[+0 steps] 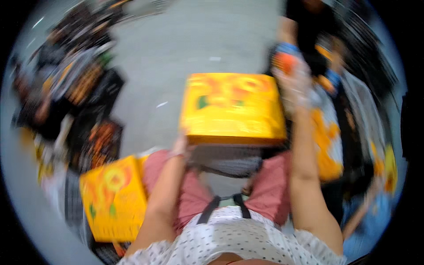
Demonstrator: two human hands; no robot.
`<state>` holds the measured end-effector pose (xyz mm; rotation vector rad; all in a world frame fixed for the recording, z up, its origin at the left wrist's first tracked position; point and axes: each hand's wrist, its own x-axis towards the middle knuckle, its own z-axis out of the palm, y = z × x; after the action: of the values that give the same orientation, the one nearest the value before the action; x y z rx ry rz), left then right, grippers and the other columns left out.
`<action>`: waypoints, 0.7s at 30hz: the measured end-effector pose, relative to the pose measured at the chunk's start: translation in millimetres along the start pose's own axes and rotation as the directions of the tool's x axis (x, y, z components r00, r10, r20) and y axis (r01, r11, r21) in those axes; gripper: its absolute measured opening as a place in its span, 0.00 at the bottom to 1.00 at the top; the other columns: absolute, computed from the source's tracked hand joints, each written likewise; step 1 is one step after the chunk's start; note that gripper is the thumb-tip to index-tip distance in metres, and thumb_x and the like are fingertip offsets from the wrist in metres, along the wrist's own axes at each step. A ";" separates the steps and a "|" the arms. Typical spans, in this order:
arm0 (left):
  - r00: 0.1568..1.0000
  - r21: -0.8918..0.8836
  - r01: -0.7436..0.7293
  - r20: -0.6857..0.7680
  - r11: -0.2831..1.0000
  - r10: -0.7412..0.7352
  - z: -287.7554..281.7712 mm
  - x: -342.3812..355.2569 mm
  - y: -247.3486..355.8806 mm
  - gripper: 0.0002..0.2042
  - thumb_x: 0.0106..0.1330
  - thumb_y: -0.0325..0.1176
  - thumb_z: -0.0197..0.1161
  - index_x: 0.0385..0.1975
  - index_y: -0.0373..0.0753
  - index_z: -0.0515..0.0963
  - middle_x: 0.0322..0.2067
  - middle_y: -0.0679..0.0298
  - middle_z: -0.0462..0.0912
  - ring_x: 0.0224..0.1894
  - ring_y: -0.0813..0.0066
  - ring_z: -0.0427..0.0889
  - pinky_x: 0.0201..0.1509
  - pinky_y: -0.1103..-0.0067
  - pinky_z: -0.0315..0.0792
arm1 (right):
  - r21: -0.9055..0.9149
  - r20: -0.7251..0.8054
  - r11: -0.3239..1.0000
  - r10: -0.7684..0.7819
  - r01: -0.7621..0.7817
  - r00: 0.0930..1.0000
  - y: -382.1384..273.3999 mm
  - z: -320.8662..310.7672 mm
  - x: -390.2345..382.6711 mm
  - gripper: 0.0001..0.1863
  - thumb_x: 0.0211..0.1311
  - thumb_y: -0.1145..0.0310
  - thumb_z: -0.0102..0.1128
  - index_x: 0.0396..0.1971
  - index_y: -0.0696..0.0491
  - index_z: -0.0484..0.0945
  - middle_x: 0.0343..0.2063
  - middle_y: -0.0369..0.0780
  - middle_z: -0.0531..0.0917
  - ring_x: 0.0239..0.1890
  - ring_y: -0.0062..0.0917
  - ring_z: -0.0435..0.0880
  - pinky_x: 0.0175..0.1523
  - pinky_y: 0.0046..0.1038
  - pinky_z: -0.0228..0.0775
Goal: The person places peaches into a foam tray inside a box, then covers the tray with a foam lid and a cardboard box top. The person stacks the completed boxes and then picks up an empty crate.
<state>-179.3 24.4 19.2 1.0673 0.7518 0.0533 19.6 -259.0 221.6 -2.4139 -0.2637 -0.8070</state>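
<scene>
While the left hand (pixel 182 146) is clamped on the yellow fruit-printed box (pixel 234 108), blur hides whether the right hand (pixel 297 86) grips the orange item (pixel 285 63).

A front box (pixel 234 108) is before the person's legs (pixel 274 187), a second box (pixel 114 201) at left.

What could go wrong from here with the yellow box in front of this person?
The left hand is at the near left corner of the yellow box; blur hides whether the right hand steadies it, so it might tip or slide. The right hand is also close to another person's arm, so they could bump.
</scene>
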 end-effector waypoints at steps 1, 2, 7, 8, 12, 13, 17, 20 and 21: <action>0.999 -0.001 0.022 -0.030 1.000 -0.022 -2.0 -10.8 3.2 0.42 0.59 0.66 0.49 0.62 0.33 0.59 0.59 0.51 0.66 0.58 0.56 0.68 0.62 0.60 0.58 | 0.088 0.197 0.994 0.052 -0.070 0.979 -12.3 1.3 3.7 0.23 0.53 0.63 0.63 0.48 0.53 0.69 0.44 0.43 0.75 0.47 0.32 0.74 0.53 0.35 0.66; 0.997 0.162 0.023 -0.082 0.987 -0.010 -4.5 6.1 -9.1 0.44 0.58 0.69 0.47 0.61 0.31 0.61 0.58 0.46 0.66 0.60 0.55 0.67 0.63 0.62 0.58 | 0.012 0.253 0.999 0.039 -0.043 0.967 8.3 4.8 22.0 0.23 0.54 0.68 0.62 0.51 0.52 0.69 0.43 0.41 0.76 0.45 0.32 0.76 0.51 0.33 0.69; 0.970 0.281 -0.118 -0.174 0.953 0.171 34.1 27.4 -39.7 0.50 0.50 0.72 0.54 0.45 0.16 0.71 0.47 0.38 0.75 0.54 0.53 0.73 0.57 0.71 0.64 | 0.182 -0.281 0.983 0.073 -0.021 0.957 125.2 -16.4 20.4 0.25 0.59 0.53 0.59 0.50 0.56 0.74 0.42 0.43 0.82 0.43 0.29 0.81 0.50 0.27 0.71; 0.964 0.129 -0.147 -0.203 0.981 0.172 27.6 41.9 -59.4 0.49 0.50 0.70 0.57 0.45 0.15 0.71 0.46 0.40 0.76 0.52 0.56 0.75 0.55 0.71 0.65 | 0.176 -0.351 0.980 0.146 -0.088 0.925 124.2 -17.5 20.0 0.27 0.60 0.50 0.58 0.50 0.57 0.74 0.42 0.43 0.82 0.43 0.28 0.81 0.50 0.25 0.71; 0.968 0.078 -0.164 -0.180 0.983 0.175 3.7 54.0 -30.2 0.47 0.49 0.69 0.59 0.46 0.19 0.73 0.45 0.42 0.77 0.51 0.56 0.76 0.54 0.71 0.66 | 0.677 -0.263 0.733 0.324 -0.066 0.909 5.2 -30.2 -22.2 0.23 0.63 0.56 0.56 0.52 0.56 0.70 0.43 0.44 0.81 0.42 0.28 0.82 0.47 0.27 0.75; 0.964 0.096 -0.160 -0.199 0.982 0.177 0.2 52.3 -32.4 0.47 0.49 0.69 0.59 0.46 0.20 0.73 0.46 0.42 0.77 0.51 0.55 0.76 0.54 0.71 0.67 | 0.854 -0.137 0.518 0.326 -0.055 0.935 -29.3 -35.6 -39.9 0.23 0.64 0.56 0.55 0.52 0.55 0.69 0.42 0.44 0.81 0.41 0.28 0.82 0.45 0.27 0.75; 0.876 0.627 0.074 -0.413 0.775 0.250 36.6 -27.8 20.2 0.50 0.53 0.69 0.54 0.60 0.24 0.59 0.51 0.45 0.73 0.56 0.57 0.71 0.58 0.71 0.67 | 0.942 0.289 0.200 -0.067 -0.271 0.955 -23.3 7.6 -72.1 0.22 0.63 0.57 0.54 0.51 0.56 0.71 0.38 0.41 0.80 0.34 0.22 0.80 0.40 0.22 0.74; 0.810 0.073 -0.556 -0.175 0.828 0.559 10.6 -52.2 4.4 0.47 0.56 0.69 0.52 0.62 0.30 0.58 0.51 0.48 0.72 0.57 0.60 0.70 0.58 0.67 0.68 | 0.851 0.489 0.358 -0.273 -0.384 0.828 -93.8 2.7 -137.2 0.22 0.54 0.70 0.64 0.49 0.57 0.72 0.39 0.40 0.80 0.36 0.23 0.79 0.43 0.24 0.73; 0.936 -0.282 -0.337 0.004 0.899 0.352 9.8 -92.1 7.6 0.43 0.58 0.67 0.52 0.60 0.33 0.60 0.51 0.50 0.72 0.56 0.62 0.71 0.57 0.66 0.68 | 0.862 0.403 0.474 -0.425 -0.180 0.811 -105.0 0.5 -151.7 0.24 0.50 0.74 0.65 0.49 0.58 0.72 0.40 0.41 0.80 0.39 0.26 0.80 0.45 0.27 0.73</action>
<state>-240.7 -14.9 76.7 0.9173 0.4800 0.4211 -138.1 -173.8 178.1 -1.5169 -0.8838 0.1237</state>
